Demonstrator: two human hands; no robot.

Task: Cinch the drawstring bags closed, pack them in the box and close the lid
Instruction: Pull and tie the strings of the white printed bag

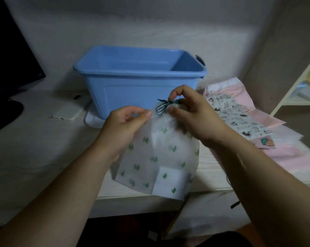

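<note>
Holding cactus bag up over near edge of bench, just in front of open blue box. Prob. to let it hang & gather at neck, w/ quick drop-in after. Pinching fabric beside neck w/ left hand, thumb & forefinger closed on it, to brace vs. the pull. Pinching green drawstring w/ right hand at bunched neck. Looks nearly cinched, maybe knotting. Stacked flat at right, within reach, not yet cinched by look: cat-print bag & pink ones. Can't confirm white piece under box as lid.
</note>
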